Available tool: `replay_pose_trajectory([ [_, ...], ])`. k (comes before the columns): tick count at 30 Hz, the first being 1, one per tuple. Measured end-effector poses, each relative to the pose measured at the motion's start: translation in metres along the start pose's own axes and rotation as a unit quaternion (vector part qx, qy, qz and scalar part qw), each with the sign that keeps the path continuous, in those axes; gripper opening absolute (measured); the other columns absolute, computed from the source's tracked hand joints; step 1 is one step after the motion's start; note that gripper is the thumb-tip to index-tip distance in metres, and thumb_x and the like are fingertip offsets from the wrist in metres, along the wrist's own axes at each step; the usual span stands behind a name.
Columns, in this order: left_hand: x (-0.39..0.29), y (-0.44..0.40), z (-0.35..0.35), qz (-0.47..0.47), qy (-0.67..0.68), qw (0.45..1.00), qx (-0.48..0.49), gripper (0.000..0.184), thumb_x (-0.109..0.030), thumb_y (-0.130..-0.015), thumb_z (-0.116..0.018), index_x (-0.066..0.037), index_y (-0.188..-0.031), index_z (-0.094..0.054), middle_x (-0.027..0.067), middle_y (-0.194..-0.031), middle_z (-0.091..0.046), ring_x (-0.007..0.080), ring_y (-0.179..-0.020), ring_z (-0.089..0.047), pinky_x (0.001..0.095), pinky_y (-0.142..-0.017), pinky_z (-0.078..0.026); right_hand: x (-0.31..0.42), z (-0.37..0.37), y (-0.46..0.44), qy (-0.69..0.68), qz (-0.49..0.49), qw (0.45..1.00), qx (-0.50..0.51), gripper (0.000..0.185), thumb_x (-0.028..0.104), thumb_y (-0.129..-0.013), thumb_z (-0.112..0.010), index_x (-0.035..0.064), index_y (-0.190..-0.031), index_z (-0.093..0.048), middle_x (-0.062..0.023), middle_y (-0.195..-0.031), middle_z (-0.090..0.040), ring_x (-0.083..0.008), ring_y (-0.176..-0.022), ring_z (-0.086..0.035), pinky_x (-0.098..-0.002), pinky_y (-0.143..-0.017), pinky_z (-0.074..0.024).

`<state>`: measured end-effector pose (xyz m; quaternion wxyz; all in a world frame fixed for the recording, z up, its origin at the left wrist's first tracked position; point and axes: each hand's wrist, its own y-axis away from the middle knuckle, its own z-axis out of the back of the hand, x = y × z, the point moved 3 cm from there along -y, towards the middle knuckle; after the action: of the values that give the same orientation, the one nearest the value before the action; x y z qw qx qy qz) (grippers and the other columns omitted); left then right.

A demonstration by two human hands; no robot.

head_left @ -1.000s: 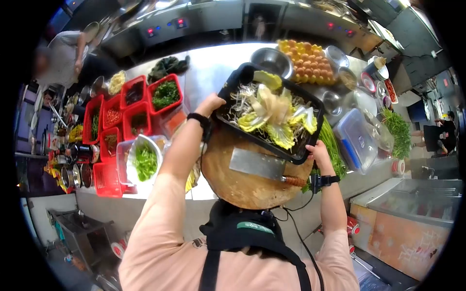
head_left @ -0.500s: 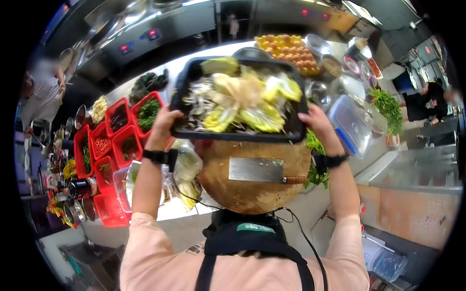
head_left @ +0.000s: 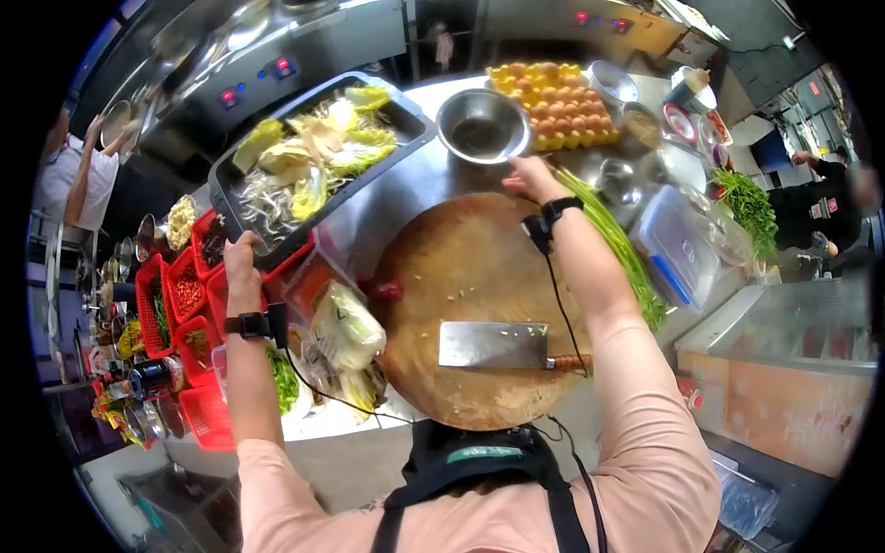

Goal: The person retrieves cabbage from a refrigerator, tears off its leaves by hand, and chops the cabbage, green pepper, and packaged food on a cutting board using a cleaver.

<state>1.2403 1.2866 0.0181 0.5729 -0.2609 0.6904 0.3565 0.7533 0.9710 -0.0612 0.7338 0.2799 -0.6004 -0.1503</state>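
Note:
My left hand [head_left: 243, 262] grips the near left corner of a black tray [head_left: 419, 129], which is tilted over the red baskets. Cabbage leaves, pale slices and bean sprouts [head_left: 267, 205] fill the tray. My right hand [head_left: 533, 179] is at the near rim of a steel bowl [head_left: 484, 126], its fingers bent round the edge. Below it lies a round wooden chopping board [head_left: 442, 249] with a cleaver [head_left: 493, 345] flat on it, handle to the right. Small scraps are scattered on the wood.
Red baskets [head_left: 187, 290] and a wrapped cabbage [head_left: 348, 325] are on the left. Eggs [head_left: 558, 106], long green stalks [head_left: 613, 240], a lidded plastic box [head_left: 680, 244] and leafy greens [head_left: 749, 207] are on the right. People stand at the far left [head_left: 83, 180] and far right [head_left: 820, 207].
The tray has moved left, off the space above the board, in my left hand. My right hand has let go of it and reached the steel bowl.

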Motion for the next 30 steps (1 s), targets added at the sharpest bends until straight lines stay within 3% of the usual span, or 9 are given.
replay_pose_trajectory([
  [3,0.021,-0.016,0.004,-0.016,-0.016,0.999,-0.026,0.028,0.008,-0.075,-0.054,-0.002,-0.101,-0.055,0.0038,-0.086,-0.059,0.0181,-0.073,-0.062,0.0323,-0.064,-0.053,-0.003,-0.026,-0.019,-0.11,-0.011,0.994,-0.007,0.041,0.022,-0.096,-0.06,0.0013,-0.13,-0.049,-0.0157,-0.125,-0.053,-0.0307,-0.098,-0.063,-0.0463,-0.066,-0.0617],
  [6,0.039,-0.027,0.004,-0.01,-0.037,0.999,-0.024,0.033,0.008,-0.075,-0.054,-0.001,-0.106,-0.056,0.0051,-0.092,-0.06,0.019,-0.081,-0.062,0.0328,-0.066,-0.053,-0.012,-0.036,-0.049,-0.118,0.048,0.992,-0.005,0.046,0.017,-0.094,-0.063,-0.0021,-0.132,-0.045,-0.0185,-0.12,-0.057,-0.032,-0.093,-0.061,-0.0413,-0.075,-0.0602],
  [10,0.036,-0.014,-0.018,0.019,0.012,1.0,-0.015,0.04,0.009,-0.074,-0.054,0.002,-0.114,-0.056,0.0072,-0.096,-0.063,0.0192,-0.081,-0.063,0.0312,-0.069,-0.053,-0.005,-0.01,-0.065,-0.113,0.131,0.979,-0.109,0.031,0.008,-0.091,-0.056,-0.0078,-0.118,-0.056,-0.0167,-0.105,-0.065,-0.0329,-0.082,-0.068,-0.0485,-0.068,-0.063],
  [11,0.044,-0.024,-0.016,0.021,-0.013,1.0,-0.006,0.04,0.009,-0.074,-0.054,0.003,-0.114,-0.056,0.0071,-0.095,-0.064,0.0195,-0.079,-0.064,0.0313,-0.069,-0.053,0.009,-0.007,-0.038,-0.255,0.088,0.959,-0.087,0.03,0.007,-0.092,-0.055,-0.0068,-0.118,-0.056,-0.0188,-0.107,-0.065,-0.0328,-0.084,-0.068,-0.0479,-0.069,-0.0636],
  [16,0.06,-0.037,-0.063,0.002,-0.016,0.999,0.046,0.033,0.008,-0.075,-0.053,0.003,-0.107,-0.06,0.0066,-0.089,-0.064,0.0187,-0.072,-0.064,0.0315,-0.066,-0.054,0.033,0.07,0.041,-0.273,0.087,0.956,-0.065,0.026,0.002,-0.089,-0.049,-0.0141,-0.11,-0.051,-0.0226,-0.106,-0.061,-0.0367,-0.088,-0.068,-0.0498,-0.074,-0.0636],
  [18,0.047,-0.014,-0.097,0.047,-0.011,0.998,0.045,0.031,0.008,-0.075,-0.054,0.003,-0.105,-0.06,0.0069,-0.086,-0.064,0.0175,-0.067,-0.063,0.0304,-0.063,-0.053,0.01,0.104,0.042,-0.265,0.085,0.958,-0.07,0.022,0.003,-0.089,-0.05,-0.0123,-0.105,-0.052,-0.0211,-0.102,-0.062,-0.0363,-0.087,-0.067,-0.0481,-0.078,-0.0629],
  [22,0.088,-0.032,-0.124,-0.022,0.015,0.998,0.064,0.026,0.006,-0.077,-0.055,0.003,-0.101,-0.062,0.0045,-0.084,-0.064,0.0164,-0.067,-0.062,0.0293,-0.06,-0.051,-0.035,0.147,0.043,-0.285,0.05,0.954,-0.083,0.013,0.005,-0.093,-0.054,-0.0073,-0.098,-0.054,-0.018,-0.096,-0.06,-0.0335,-0.087,-0.064,-0.0458,-0.084,-0.0593],
  [25,0.106,-0.039,-0.143,0.028,0.005,0.991,0.128,0.037,0.007,-0.077,-0.055,0.002,-0.114,-0.058,0.0064,-0.094,-0.065,0.0174,-0.077,-0.064,0.0291,-0.067,-0.052,-0.053,0.156,0.044,-0.302,0.051,0.949,-0.072,0.014,0.005,-0.095,-0.052,-0.0064,-0.102,-0.054,-0.0179,-0.1,-0.06,-0.0334,-0.094,-0.063,-0.0451,-0.086,-0.059],
  [30,0.133,-0.058,-0.158,0.064,0.027,0.983,0.171,0.034,0.01,-0.076,-0.055,0.004,-0.109,-0.059,0.0092,-0.093,-0.066,0.0199,-0.077,-0.064,0.0319,-0.068,-0.053,-0.074,0.157,0.039,-0.324,0.064,0.941,-0.072,0.023,0.012,-0.099,-0.053,-0.0059,-0.113,-0.053,-0.0196,-0.109,-0.061,-0.0336,-0.098,-0.062,-0.0449,-0.085,-0.0584],
])
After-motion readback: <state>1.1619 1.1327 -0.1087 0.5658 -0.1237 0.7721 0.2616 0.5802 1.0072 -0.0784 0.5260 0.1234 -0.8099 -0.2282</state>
